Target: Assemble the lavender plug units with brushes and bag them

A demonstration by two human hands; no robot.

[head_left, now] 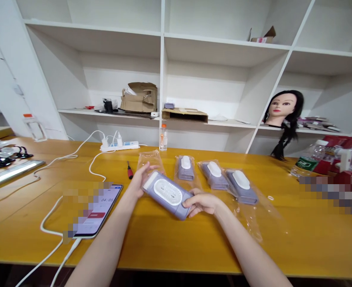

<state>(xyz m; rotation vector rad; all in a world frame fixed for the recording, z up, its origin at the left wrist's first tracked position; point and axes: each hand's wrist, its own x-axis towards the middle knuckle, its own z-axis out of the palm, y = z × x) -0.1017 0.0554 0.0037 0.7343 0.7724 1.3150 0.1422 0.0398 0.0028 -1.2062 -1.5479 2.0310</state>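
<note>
In the head view, a purple-grey box-shaped device (pixel 176 213) with a white oval panel is held tilted above the table. My right hand (pixel 204 202) grips its lower right end, thumb on top. At its upper left end, by a pale strip, my left hand (pixel 140 181) is closed around the edge, some fingers hidden behind it. A clear plastic bag (pixel 150 158) lies just beyond my left hand. Three similar devices in clear bags, a left one (pixel 186 172), a middle one (pixel 216 181) and a right one (pixel 246 195), rest farther back.
Left of my arms lie a lit phone (pixel 104 211), white cables (pixel 46 225) and a red-handled screwdriver (pixel 129 172). A power strip (pixel 128 146) and a small orange-capped bottle (pixel 163 139) stand by the shelves. On the right are a green-labelled bottle (pixel 306 163) and a mannequin head (pixel 282 107).
</note>
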